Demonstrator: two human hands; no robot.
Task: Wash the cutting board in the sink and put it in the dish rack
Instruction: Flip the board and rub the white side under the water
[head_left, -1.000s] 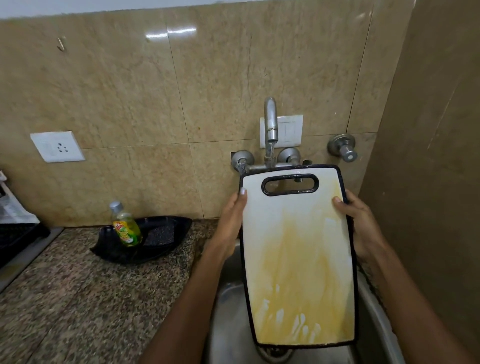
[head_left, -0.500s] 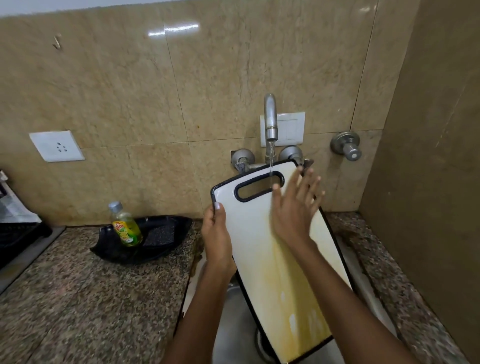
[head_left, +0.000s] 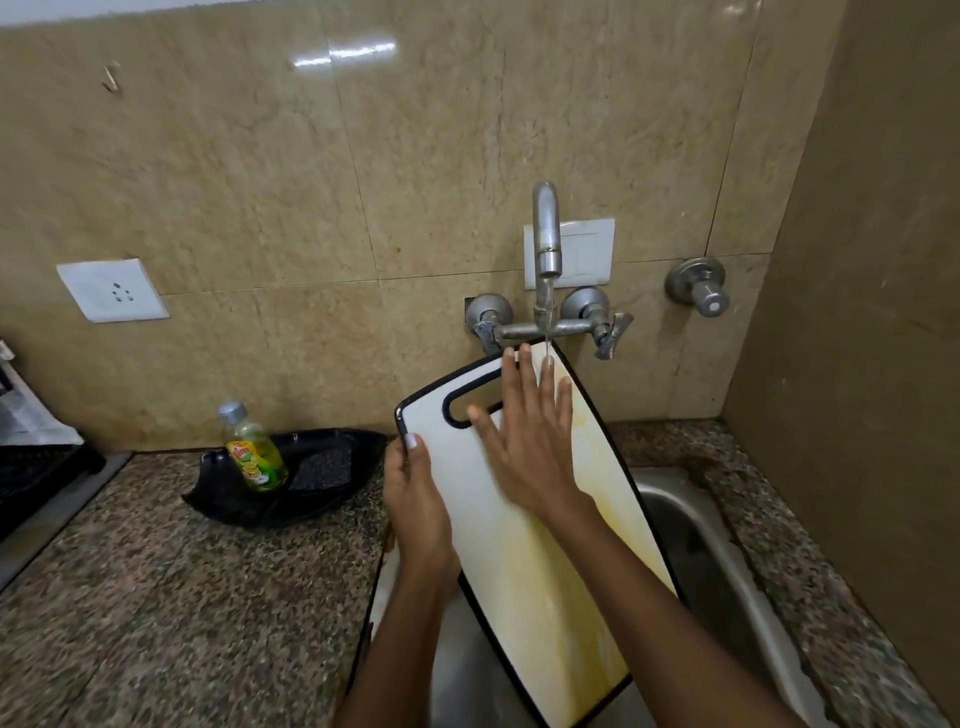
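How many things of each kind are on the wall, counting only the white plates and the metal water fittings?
White plates: 2, the socket plate and the switch plate.
Metal water fittings: 2, the tap running onto the cutting board, and the separate valve.
Total: 4.

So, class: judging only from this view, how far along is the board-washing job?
Done: the tap is running onto the cutting board, tilted over the sink. In hand: the left hand grips its edge while the right hand lies flat on its face. Left: yellow staining remains, and the board is not yet racked.
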